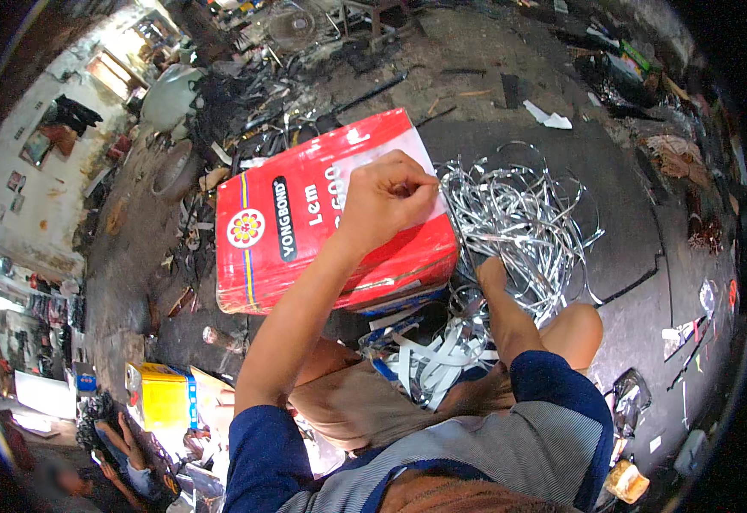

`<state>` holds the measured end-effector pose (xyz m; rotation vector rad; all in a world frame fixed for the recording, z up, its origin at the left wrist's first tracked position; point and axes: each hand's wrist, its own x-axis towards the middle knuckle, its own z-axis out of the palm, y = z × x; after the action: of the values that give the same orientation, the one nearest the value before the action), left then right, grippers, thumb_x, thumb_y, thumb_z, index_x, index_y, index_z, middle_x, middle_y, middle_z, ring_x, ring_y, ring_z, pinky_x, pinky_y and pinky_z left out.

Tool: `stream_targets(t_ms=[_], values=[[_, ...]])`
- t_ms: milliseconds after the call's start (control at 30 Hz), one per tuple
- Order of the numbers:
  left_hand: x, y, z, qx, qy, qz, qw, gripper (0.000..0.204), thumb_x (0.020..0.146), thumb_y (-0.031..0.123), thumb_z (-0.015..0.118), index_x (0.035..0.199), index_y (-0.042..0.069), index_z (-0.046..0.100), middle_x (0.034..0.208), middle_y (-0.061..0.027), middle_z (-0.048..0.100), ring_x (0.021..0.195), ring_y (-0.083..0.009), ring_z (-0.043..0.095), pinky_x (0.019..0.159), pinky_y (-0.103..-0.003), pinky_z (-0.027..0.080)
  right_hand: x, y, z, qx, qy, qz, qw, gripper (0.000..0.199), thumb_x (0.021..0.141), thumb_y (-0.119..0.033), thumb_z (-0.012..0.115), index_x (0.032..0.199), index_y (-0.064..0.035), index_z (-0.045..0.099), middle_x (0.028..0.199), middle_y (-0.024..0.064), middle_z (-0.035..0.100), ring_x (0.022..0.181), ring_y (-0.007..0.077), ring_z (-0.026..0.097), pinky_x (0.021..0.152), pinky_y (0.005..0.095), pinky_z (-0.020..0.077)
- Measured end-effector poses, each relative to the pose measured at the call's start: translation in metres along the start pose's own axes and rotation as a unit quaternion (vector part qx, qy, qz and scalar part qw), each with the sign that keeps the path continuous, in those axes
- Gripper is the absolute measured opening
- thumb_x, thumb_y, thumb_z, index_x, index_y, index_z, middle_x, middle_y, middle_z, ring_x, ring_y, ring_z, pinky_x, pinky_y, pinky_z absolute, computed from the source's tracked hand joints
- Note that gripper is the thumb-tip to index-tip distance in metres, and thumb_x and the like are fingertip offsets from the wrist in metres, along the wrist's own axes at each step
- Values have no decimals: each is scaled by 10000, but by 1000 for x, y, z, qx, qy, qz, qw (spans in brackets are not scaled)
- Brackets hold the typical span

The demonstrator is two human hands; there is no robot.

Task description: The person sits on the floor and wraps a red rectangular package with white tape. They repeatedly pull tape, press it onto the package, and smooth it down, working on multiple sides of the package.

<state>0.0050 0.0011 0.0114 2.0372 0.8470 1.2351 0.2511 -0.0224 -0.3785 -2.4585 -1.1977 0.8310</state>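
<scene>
The person sits low over a dark, stained concrete floor (561, 162), both bare forearms coming up from blue sleeves at the lower edge. The left hand (386, 198) is curled closed on top of a large red rectangular tin can with yellow and blue stripes and a round flower emblem (305, 231), its fingertips pinched together near the can's pale upper right edge; whether something thin is held between them cannot be told. The can lies tilted on its side in front of the person's knees, just left of a loose tangled heap of thin shiny silver metal strips (519, 222), which spreads over the floor and touches the can's right end. The right hand (490, 275) reaches down beside the can's lower right corner into the edge of that heap; only its back shows, so its grip cannot be told. Below the can, between the knees, lies a smaller bunch of flat white and blue strips (429, 355) resting against the tan shorts. At the lower left stands a small yellow rectangular tin with a blue band (159, 395), well apart from both hands. A scrap of white paper (549, 116) lies on the floor beyond the heap, and dark metal scrap (305, 85) is piled further back.
</scene>
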Motion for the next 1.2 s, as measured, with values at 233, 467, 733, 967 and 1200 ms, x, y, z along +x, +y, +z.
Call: stream_targets(t_ms=[233,467,733,967,1200], values=[[-3,-2,-15,120,-68,135,981,208,806,-1,727,1004,46,767,911,-88,687,791,-209,679,684,-305,550,-2,-2,-2,-11,3,11,1000,305,861,-153,594,1089,3,722,1172,257,687,1087,443,670,938,529,528],[-15,7,-21,258,-90,231,934,283,842,21,706,1124,23,720,1000,-105,659,881,-263,671,741,-340,565,9,15,-23,-9,69,33,997,264,864,-149,601,1019,17,734,1110,266,703,1054,434,685,905,513,547],[-31,25,-26,435,-103,190,874,519,922,419,604,1394,201,592,1452,-108,525,1355,-354,444,1125,-533,330,11,32,-1,22,107,105,989,248,895,-127,543,955,14,738,1071,264,713,1020,411,706,866,498,572],[-23,14,-17,411,-111,180,887,606,951,500,524,1491,229,486,1524,-123,458,1370,-372,431,1165,-526,291,7,43,9,-35,96,184,978,285,895,-224,568,973,-10,740,1103,221,720,1023,414,702,892,509,561],[-28,10,-21,398,-104,152,899,598,958,428,542,1505,202,457,1459,-150,500,1271,-364,509,1111,-496,368,-171,-18,53,5,13,-265,964,299,760,-295,701,985,-114,775,1124,110,742,1067,360,699,853,476,573]])
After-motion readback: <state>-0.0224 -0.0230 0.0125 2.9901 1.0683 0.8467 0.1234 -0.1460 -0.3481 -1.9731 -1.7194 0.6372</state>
